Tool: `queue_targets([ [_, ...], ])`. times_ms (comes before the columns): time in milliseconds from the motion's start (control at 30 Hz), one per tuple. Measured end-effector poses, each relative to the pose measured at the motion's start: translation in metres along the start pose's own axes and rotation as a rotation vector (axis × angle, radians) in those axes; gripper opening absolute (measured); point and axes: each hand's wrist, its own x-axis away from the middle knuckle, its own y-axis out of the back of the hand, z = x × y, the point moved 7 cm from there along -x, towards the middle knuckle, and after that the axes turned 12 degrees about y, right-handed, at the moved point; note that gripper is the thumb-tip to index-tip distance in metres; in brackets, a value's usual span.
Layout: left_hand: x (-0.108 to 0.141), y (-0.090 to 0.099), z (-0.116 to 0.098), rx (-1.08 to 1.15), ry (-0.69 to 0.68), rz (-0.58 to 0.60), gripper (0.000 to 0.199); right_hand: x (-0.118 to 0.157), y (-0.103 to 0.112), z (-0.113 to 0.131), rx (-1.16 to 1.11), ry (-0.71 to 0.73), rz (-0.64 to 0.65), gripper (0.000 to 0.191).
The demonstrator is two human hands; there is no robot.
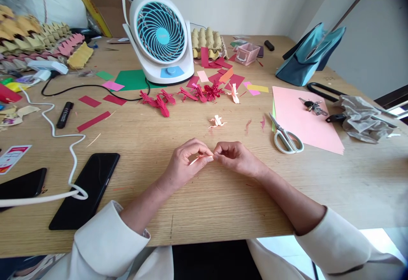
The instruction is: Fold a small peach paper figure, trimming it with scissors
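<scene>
Low over the table's near middle, my left hand pinches a small folded piece of pale peach paper between thumb and fingers. Touching its right tip, my right hand is closed too, thumb against forefinger; most of the paper is hidden by the fingers. Just beyond my hands lies a cream folded paper figure with thin limbs. Farther back are several dark red folded paper figures in a row, with a peach one at their right end.
White-handled scissors and pink paper sheets with keys are on the right. A fan stands at the back. Left are a black marker, red paper strips, a phone and a white cable.
</scene>
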Motion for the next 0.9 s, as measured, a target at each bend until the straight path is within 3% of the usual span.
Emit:
queue_targets([
  [733,0.0026,0.0026,-0.0008,-0.049,-0.071,-0.080,0.005,0.0014,-0.0034,0.0025,-0.114,-0.054,0.047,0.041],
  [900,0.0045,0.0028,-0.0056,-0.127,-0.172,-0.079,0.003,0.0019,-0.0031,0.0012,-0.130,-0.073,0.052,0.042],
])
